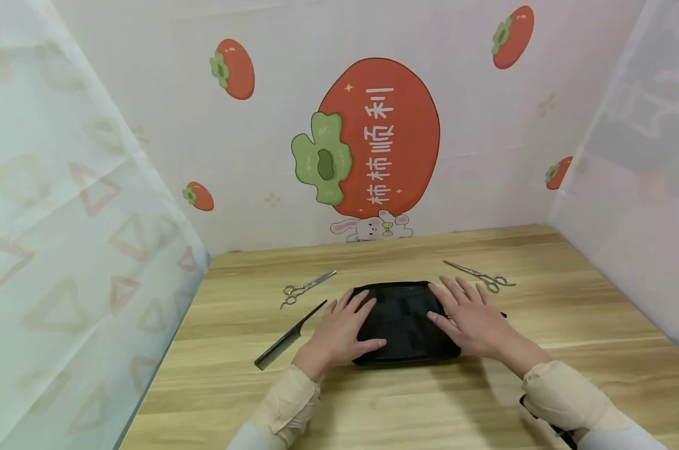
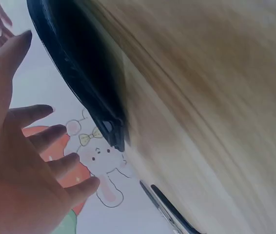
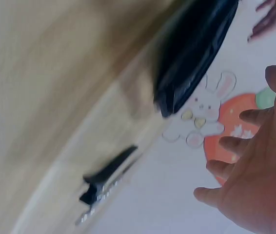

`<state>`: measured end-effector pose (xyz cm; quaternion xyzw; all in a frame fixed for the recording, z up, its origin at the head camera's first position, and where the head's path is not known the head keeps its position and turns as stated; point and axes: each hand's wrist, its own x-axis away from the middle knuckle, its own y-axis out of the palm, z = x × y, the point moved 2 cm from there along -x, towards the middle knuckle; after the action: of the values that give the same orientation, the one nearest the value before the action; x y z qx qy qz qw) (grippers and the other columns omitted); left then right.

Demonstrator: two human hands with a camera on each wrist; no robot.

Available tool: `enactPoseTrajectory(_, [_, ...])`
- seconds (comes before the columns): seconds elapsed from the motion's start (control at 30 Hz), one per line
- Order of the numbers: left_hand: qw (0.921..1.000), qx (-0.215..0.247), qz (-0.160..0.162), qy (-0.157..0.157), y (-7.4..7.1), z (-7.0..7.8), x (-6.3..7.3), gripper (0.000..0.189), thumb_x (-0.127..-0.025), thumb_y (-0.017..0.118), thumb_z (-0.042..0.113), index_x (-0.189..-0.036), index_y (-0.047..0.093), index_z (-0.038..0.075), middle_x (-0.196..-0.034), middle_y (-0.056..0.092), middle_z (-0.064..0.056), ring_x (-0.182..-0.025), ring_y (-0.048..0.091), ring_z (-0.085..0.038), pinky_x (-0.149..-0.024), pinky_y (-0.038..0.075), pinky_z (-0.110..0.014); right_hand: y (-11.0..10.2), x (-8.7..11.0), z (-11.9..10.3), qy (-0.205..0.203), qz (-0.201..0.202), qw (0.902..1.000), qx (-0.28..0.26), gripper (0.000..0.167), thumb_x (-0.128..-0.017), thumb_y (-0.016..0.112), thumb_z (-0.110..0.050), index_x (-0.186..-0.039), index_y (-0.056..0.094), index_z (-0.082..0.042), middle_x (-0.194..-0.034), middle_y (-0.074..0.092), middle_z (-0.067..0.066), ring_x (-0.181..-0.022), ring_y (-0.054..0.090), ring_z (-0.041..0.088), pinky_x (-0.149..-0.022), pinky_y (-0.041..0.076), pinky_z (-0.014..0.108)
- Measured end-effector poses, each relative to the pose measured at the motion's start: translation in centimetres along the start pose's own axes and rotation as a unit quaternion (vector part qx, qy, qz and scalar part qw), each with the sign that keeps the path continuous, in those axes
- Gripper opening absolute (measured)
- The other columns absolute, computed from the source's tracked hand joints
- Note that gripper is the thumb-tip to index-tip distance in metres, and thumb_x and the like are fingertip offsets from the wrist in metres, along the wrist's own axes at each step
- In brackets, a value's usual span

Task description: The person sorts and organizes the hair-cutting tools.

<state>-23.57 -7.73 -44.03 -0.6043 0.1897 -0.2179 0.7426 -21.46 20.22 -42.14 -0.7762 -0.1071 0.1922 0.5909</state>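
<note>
A black zip case [image 1: 408, 325] lies flat on the wooden table between my two hands. My left hand [image 1: 339, 332] is over its left edge, fingers spread and straight; the left wrist view shows a gap between these fingers and the case [image 2: 72, 53]. Over the right edge is my right hand [image 1: 477, 322], also spread, and in the right wrist view it stands apart from the case [image 3: 191, 58]. Neither hand holds anything. Left of the left hand lies a black tail comb [image 1: 286, 344].
Silver scissors [image 1: 307, 288] lie behind the comb. A second pair [image 1: 480, 275] lies beyond my right hand. A black clip [image 3: 111, 168] is near that pair, mostly hidden by the hand in the head view. A printed cloth [image 1: 463, 206] hangs behind the table.
</note>
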Motion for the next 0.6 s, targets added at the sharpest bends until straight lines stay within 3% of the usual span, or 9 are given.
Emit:
enactPoseTrajectory(0.23, [0.9996,0.003,-0.028,-0.008,0.0,-1.0,0.0,0.089,-0.093,0.059,0.069,-0.16,0.036,0.016,-0.168,0.025,-0.006,-0.156,0.018,-0.035,-0.119,0.026,-0.062,-2.2,-1.0,2.5,0.009,0.033,0.9994,-0.006,0.063,-0.108,0.048,-0.042,-0.158,0.036,-0.005,-0.159,0.032,0.027,-0.143,0.026,0.057,-0.108,0.018,0.078])
enactPoseTrajectory(0.6, [0.9971,0.025,-0.067,-0.028,0.6,-1.6,0.6,0.097,-0.086,0.067,0.071,-0.161,0.035,0.017,-0.169,0.022,-0.007,-0.155,0.02,-0.032,-0.12,0.024,-0.061,-3.6,-1.7,6.6,0.052,0.009,0.9986,0.006,0.061,-0.108,0.051,-0.034,-0.155,0.035,0.001,-0.154,0.033,0.035,-0.134,0.035,0.061,-0.104,0.027,0.077])
